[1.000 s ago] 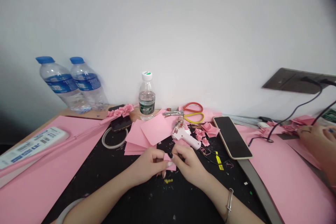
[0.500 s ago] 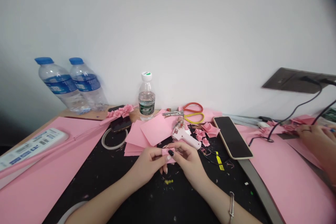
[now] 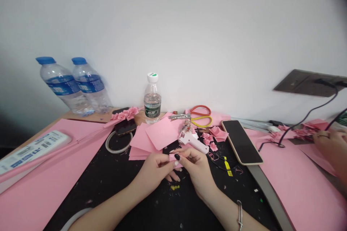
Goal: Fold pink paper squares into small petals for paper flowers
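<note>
A small piece of folded pink paper (image 3: pixel 179 164) is pinched between my two hands above the black mat. My left hand (image 3: pixel 158 168) grips its left side with thumb and fingers. My right hand (image 3: pixel 193 164), with a dark thumbnail, presses on the paper from the right. Fingers cover much of the piece, so its folds are hard to make out. Just beyond my hands lie a stack of pink paper squares (image 3: pixel 161 133) and a pale pink glue gun (image 3: pixel 193 142). Folded pink paper flowers (image 3: pixel 219 134) rest to the right of the glue gun.
Scissors (image 3: pixel 200 115) lie behind the glue gun, near a water bottle (image 3: pixel 152 101). A phone (image 3: pixel 242 142) is on the right, a tape roll (image 3: pixel 118 142) on the left. Two blue-capped bottles (image 3: pixel 90 85) lean on the wall. Another person's hand (image 3: pixel 332 148) works at far right.
The fingers under the pink paper have spread out a little, while both hands keep their pinch on it. The view has shifted slightly.
</note>
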Demonstrator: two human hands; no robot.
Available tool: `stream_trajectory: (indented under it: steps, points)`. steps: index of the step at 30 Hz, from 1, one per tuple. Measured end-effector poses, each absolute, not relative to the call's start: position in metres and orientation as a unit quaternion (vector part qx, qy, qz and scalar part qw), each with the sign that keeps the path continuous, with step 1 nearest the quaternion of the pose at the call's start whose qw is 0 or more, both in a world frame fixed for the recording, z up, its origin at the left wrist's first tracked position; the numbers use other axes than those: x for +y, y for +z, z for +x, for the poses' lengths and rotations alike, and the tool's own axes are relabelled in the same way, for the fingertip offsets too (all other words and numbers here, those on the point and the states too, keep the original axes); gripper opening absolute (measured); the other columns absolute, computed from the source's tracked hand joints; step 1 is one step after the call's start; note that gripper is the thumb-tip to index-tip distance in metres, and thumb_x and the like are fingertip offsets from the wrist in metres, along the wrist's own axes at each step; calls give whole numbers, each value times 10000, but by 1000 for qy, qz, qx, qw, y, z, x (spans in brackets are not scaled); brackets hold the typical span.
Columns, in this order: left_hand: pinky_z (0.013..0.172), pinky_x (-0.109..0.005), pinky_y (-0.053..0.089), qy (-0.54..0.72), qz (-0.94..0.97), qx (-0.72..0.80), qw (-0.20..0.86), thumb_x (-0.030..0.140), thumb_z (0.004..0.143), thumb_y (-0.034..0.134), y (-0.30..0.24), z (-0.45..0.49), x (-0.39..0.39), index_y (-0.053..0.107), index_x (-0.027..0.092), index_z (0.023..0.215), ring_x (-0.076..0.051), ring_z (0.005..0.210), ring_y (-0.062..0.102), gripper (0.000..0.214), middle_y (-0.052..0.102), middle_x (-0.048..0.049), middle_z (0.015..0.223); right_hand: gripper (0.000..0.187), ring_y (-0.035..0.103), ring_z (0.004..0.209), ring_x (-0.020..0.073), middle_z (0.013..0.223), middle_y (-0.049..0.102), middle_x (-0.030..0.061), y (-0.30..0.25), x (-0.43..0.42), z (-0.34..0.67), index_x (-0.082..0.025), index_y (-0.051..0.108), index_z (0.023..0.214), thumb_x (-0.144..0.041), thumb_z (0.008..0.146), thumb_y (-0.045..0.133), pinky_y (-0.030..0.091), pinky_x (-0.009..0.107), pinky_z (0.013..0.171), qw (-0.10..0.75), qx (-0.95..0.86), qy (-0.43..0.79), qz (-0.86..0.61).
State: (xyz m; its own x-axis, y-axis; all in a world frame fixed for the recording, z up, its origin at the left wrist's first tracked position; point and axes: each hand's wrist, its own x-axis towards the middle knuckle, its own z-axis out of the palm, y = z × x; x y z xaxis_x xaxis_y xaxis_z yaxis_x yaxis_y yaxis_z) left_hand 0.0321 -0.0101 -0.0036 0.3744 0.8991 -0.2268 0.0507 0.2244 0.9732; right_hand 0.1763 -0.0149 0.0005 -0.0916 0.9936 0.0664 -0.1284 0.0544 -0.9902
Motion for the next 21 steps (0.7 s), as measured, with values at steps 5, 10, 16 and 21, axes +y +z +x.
stream_trajectory:
  steps: [5,10,16,21]
  points:
    - [513,-233,496,344,505,449,652,356,733,608,-2,31,-10,663,93,727,-162,529,655,268,689,-43,573,142,623,925,202,968,692,63,0,-15,184,-210,673,855,-157,821,546,470,355,840,487,-671,363,-426]
    - [516,-212,491,350,474,464,662,356,734,619,2,29,-7,663,102,712,-163,570,668,258,690,-28,587,271,556,1065,202,1137,628,81,7,-16,191,-209,611,1076,-161,883,426,404,395,935,410,-787,250,-388]
    - [536,-207,496,360,454,461,672,366,703,659,4,29,-6,673,120,716,-158,597,670,246,701,-21,617,313,508,1135,187,1232,563,85,6,-16,195,-191,552,1164,-179,890,400,362,385,980,360,-831,198,-376]
    - [555,-211,501,361,459,457,671,363,682,685,3,28,-5,682,128,725,-157,614,666,238,709,-22,640,337,483,1164,178,1264,537,80,5,-13,197,-194,526,1203,-178,899,381,323,381,1009,341,-838,190,-380]
